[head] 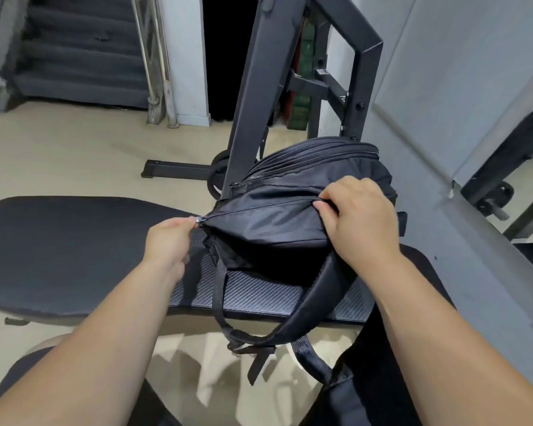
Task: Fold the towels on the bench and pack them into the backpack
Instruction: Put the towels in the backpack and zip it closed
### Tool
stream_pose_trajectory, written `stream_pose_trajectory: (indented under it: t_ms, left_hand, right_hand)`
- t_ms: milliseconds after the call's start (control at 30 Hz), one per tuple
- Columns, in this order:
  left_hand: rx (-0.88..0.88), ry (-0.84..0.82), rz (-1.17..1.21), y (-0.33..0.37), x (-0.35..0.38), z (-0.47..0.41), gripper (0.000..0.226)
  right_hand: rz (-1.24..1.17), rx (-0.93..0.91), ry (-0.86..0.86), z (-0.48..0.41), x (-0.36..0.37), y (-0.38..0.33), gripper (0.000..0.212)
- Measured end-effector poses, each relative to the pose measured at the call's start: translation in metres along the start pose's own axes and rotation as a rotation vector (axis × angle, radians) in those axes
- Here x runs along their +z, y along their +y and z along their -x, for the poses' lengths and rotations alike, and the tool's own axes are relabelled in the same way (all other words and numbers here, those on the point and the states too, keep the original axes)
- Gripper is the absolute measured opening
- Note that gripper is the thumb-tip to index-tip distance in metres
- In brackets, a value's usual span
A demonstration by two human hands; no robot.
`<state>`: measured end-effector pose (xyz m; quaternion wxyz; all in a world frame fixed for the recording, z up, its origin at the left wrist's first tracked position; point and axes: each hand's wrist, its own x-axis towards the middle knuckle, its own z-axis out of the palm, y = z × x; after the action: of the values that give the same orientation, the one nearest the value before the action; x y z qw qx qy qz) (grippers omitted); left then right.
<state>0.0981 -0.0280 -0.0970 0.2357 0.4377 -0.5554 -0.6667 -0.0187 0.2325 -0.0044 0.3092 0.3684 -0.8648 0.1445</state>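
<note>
A black backpack (290, 216) lies on the right part of the black padded bench (74, 250), its straps hanging over the front edge. My left hand (170, 244) pinches the metal zipper pull (200, 221) at the left end of the bag's zipper line. My right hand (357, 216) grips the fabric at the right end of that zipper. The zipper between the two hands looks closed. No towel is visible on the bench or anywhere else in view.
A black metal rack frame (259, 87) rises right behind the bench and the bag. Grey stairs (80, 56) are at the back left, with beige floor (74, 149) between. A grey wall (459, 87) stands at the right.
</note>
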Motion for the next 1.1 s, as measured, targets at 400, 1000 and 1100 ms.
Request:
stream_pose_trajectory:
  t_ms: [400, 1000, 1100]
  left_hand:
    - [-0.101, 0.11, -0.004, -0.013, -0.007, 0.003, 0.04]
    - [0.345, -0.043, -0.53, -0.01, 0.028, 0.058, 0.069]
    - [0.375, 0.006, -0.519, -0.01, 0.027, 0.057, 0.062]
  right_hand:
    - [-0.423, 0.093, -0.198, 0.038, 0.056, -0.06, 0.014]
    - [-0.445, 0.694, -0.292, -0.014, 0.043, 0.024, 0.081]
    - [-0.615, 0.721, -0.25, -0.009, 0.043, 0.021, 0.054]
